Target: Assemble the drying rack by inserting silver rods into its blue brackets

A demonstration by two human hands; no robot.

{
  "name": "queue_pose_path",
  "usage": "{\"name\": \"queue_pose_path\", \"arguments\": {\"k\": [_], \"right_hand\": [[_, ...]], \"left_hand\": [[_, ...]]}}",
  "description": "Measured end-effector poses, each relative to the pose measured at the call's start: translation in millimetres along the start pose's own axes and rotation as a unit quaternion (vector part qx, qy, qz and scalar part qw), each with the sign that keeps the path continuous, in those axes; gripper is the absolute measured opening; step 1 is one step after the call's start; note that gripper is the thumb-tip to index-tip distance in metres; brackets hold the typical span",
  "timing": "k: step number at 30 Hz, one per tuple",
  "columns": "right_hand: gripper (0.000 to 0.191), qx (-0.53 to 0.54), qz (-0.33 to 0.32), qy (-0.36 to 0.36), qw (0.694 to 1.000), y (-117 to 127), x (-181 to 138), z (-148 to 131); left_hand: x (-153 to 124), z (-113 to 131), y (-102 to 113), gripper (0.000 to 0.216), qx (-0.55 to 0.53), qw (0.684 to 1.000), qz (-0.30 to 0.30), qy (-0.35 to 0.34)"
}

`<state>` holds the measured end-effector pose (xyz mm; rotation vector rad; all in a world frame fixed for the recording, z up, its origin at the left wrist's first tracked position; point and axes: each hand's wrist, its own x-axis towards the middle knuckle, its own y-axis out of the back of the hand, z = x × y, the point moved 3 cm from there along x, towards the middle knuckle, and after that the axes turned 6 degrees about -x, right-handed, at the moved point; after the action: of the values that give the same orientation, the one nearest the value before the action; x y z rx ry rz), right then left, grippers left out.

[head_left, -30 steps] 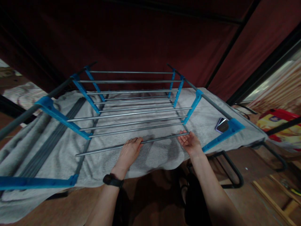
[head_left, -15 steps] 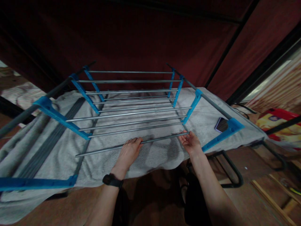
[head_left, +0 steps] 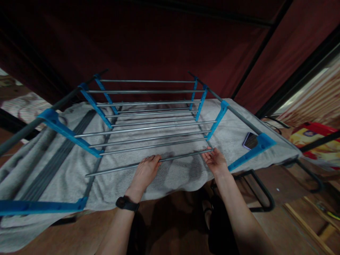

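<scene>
A loose grey metal tube [head_left: 180, 156] lies crosswise between my hands, in front of a partly assembled rack. My left hand [head_left: 147, 170] is closed around the tube near its middle. My right hand [head_left: 214, 161] grips its right end between thumb and fingers. The rack has blue plastic brackets [head_left: 212, 122] on grey side poles [head_left: 244, 118], with several metal tubes [head_left: 148, 128] set across between them. The nearest blue brackets, at left [head_left: 45, 207] and right [head_left: 252, 152], have no tube joining them.
A grey blanket [head_left: 170, 180] covers the surface under the rack. At left lies a bundle of grey tubes [head_left: 61, 156]. A phone [head_left: 250, 141] rests on the blanket at right. A red and yellow bag [head_left: 313, 140] stands farther right, and a dark red panel [head_left: 148, 42] rises behind.
</scene>
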<state>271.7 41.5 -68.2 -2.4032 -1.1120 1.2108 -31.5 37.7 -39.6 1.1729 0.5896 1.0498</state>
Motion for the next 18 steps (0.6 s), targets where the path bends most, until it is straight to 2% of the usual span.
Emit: {"name": "queue_pose_path", "arguments": {"k": [18], "right_hand": [[0.027,-0.023,-0.029,0.018,0.999,3.0,4.1,1.9]], "left_hand": [[0.2,3.5,2.2,0.018,0.022,1.0,-0.002,0.006]]}}
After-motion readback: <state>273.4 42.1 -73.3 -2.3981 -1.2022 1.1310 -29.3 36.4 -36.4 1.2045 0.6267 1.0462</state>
